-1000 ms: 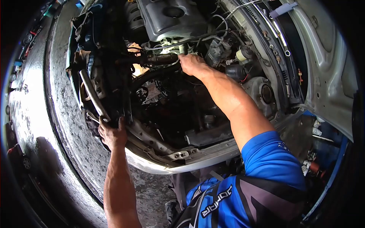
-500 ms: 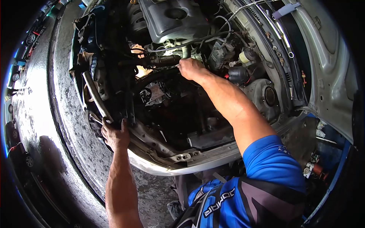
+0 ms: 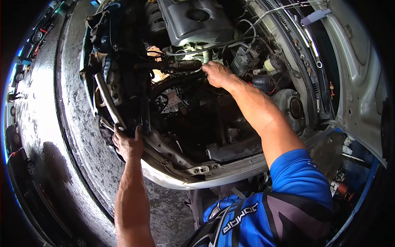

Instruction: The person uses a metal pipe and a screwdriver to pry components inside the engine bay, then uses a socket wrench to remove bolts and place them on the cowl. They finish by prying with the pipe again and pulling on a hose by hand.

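My right hand [image 3: 217, 75] reaches into the engine bay, its fingers closed at the end of a thick black hose [image 3: 177, 83]. The fingertips are partly hidden against a pale pipe [image 3: 205, 56] beside them. Just above the hose lies a dark cylindrical part [image 3: 185, 65]. My left hand [image 3: 127, 144] leans on the car's front frame, thumb and fingers apart, near the lower end of a silver bar [image 3: 108, 101]. It holds nothing that I can see.
A grey engine cover [image 3: 197, 18] sits at the top of the bay. The raised hood [image 3: 358, 74] stands at the right. A yellowish fluid reservoir [image 3: 272, 64] and strut tower [image 3: 290, 105] are right of my forearm. The fender edge [image 3: 222, 177] runs in front of my body.
The whole view has shifted slightly, with the car appearing farther right. The black hose by my right hand shows more plainly now. My left hand stays on the front frame.
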The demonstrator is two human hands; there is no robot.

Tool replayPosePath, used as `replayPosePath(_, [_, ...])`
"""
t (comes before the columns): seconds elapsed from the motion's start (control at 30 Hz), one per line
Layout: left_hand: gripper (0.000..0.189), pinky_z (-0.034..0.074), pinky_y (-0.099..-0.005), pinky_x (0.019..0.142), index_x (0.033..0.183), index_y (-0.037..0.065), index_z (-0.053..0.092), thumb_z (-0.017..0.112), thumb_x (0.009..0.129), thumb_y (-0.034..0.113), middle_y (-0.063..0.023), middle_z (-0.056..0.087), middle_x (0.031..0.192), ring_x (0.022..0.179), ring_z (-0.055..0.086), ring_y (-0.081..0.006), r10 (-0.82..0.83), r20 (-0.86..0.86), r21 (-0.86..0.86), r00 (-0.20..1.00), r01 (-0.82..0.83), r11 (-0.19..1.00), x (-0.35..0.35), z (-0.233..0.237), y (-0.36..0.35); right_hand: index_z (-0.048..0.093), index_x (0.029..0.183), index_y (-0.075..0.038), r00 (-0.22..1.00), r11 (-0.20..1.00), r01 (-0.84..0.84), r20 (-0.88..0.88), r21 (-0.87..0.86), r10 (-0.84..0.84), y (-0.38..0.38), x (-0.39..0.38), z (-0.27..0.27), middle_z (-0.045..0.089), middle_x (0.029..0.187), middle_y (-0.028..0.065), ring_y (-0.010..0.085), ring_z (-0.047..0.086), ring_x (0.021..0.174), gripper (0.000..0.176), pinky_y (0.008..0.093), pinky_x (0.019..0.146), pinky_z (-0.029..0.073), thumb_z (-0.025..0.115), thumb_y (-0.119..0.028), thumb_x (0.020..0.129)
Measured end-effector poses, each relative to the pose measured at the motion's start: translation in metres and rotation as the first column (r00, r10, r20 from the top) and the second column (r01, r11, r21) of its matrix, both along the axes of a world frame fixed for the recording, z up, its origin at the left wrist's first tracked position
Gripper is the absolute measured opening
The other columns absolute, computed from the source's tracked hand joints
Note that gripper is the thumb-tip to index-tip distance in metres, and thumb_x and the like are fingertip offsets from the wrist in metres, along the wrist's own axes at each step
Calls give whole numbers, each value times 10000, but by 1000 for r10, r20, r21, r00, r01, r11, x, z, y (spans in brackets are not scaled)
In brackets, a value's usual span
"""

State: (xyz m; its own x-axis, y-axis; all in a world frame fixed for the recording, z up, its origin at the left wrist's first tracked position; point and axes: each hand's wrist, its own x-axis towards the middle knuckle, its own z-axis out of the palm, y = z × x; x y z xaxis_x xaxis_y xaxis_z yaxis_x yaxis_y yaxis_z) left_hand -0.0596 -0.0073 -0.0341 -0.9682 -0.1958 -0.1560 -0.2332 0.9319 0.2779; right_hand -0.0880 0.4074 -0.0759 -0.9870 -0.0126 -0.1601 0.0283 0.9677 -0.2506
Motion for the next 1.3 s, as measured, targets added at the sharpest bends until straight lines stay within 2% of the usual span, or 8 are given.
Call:
replayPosePath(0.3, [1026, 288, -561, 1133, 1539, 126, 245, 745, 770, 587, -172, 376, 1495, 1438, 292, -342, 37, 27, -11, 999, -37, 999, 0, 10, 6, 602, 1171, -67, 996, 999, 37, -85, -38, -40, 7, -3, -16, 650, 1168, 210, 411, 622, 1095, 278, 508, 920, 508, 537, -154, 915])
replayPosePath(0.5, [1037, 244, -559, 1162, 1548, 128, 233, 733, 771, 597, -182, 356, 1524, 1460, 254, -350, 35, 67, 34, 997, -38, 999, -1, 15, 4, 619, 1157, -60, 928, 958, 267, 241, 106, -285, -9, -13, 16, 642, 1209, 227, 430, 626, 1120, 242, 507, 901, 533, 487, -125, 964])
replayPosePath(0.6, [1042, 241, -559, 1163, 1549, 131, 232, 731, 768, 608, -181, 357, 1526, 1464, 249, -348, 36, 64, 34, 997, -39, 999, -2, 13, 2, 622, 1153, -60, 999, 996, -45, -13, -73, 44, 6, -9, -8, 629, 1221, 230, 437, 622, 1109, 231, 505, 911, 524, 515, -136, 962])
replayPosePath(0.77, [1037, 266, -562, 1148, 1544, 131, 237, 729, 771, 616, -185, 370, 1515, 1452, 274, -356, 31, 41, -13, 999, -30, 999, -2, 11, 3, 626, 1169, -69, 925, 955, 284, 238, 87, -297, -12, -18, 3, 648, 1150, 267, 439, 615, 1118, 317, 511, 951, 503, 565, -311, 973])
replayPosePath(0.87, [1033, 278, -580, 1133, 1540, 126, 240, 731, 772, 612, -181, 371, 1513, 1446, 281, -354, 20, 43, 17, 999, -21, 1000, -1, 13, 3, 628, 1179, -73, 926, 951, 283, 224, 126, -305, 1, -17, -8, 645, 1173, 263, 434, 613, 1131, 336, 510, 964, 500, 561, -332, 976])
replayPosePath(0.93, [1034, 278, -587, 1131, 1540, 129, 239, 737, 769, 604, -176, 374, 1509, 1446, 279, -351, 26, 44, 18, 999, -27, 999, -2, 11, 2, 611, 1216, -81, 1000, 1000, -28, -1, 6, 28, 7, -14, -14, 642, 1196, 261, 434, 607, 1151, 351, 514, 966, 499, 543, -335, 983])
replayPosePath(1.07, [1019, 279, -585, 1130, 1537, 144, 249, 743, 767, 592, -169, 381, 1504, 1445, 282, -342, 34, 36, 14, 999, -35, 999, -1, 8, 1, 610, 1215, -96, 940, 964, 244, 218, 109, -262, -8, -18, -3, 639, 1213, 251, 431, 597, 1163, 297, 497, 984, 489, 503, -230, 972])
replayPosePath(1.3, [1001, 286, -572, 1127, 1527, 146, 265, 751, 768, 580, -163, 393, 1492, 1436, 296, -340, 17, 16, 1, 1000, -17, 1000, -1, 9, 2, 626, 1193, -81, 980, 981, 181, 98, -73, -173, -7, -5, 2, 585, 1266, 194, 390, 553, 1234, 305, 474, 1000, 483, 543, -145, 906])
